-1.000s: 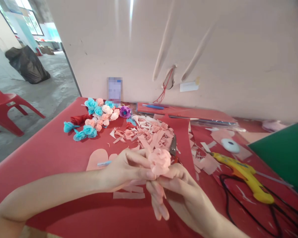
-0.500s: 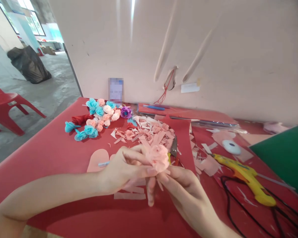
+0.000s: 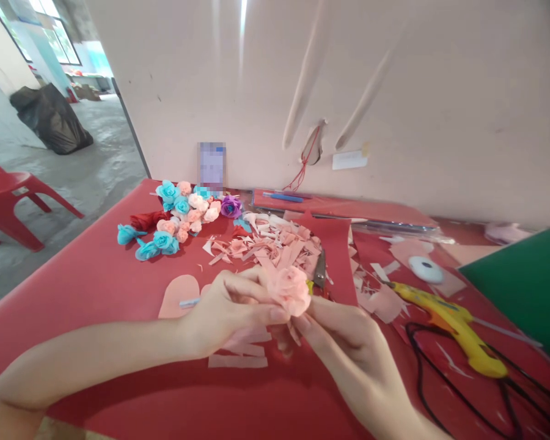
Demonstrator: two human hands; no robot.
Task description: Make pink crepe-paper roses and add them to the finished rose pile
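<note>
A pink paper rose (image 3: 289, 289) is held up between both hands over the red table (image 3: 165, 397). My left hand (image 3: 238, 305) pinches its base from the left, thumb and fingers closed. From the right, the thumb and fingers of my right hand (image 3: 343, 342) close on the underside of the flower. Pink paper strips (image 3: 238, 360) lie below my left hand. A rounded pink paper piece (image 3: 178, 292) with a pale blue stick (image 3: 189, 302) on it shows left of that hand. Behind the rose, scissors (image 3: 319, 270) are partly hidden.
Finished paper flowers (image 3: 166, 243) in blue, pink, red and purple cluster at the back left. Pink scraps (image 3: 279, 241) pile up behind my hands. At right lie a yellow glue gun (image 3: 453, 321) with black cord, a white round object (image 3: 426, 269) and a green sheet (image 3: 522, 293).
The rose stays in both hands and has turned slightly. A finger that hung down below it is now tucked up closer. The camera view has shifted a little.
</note>
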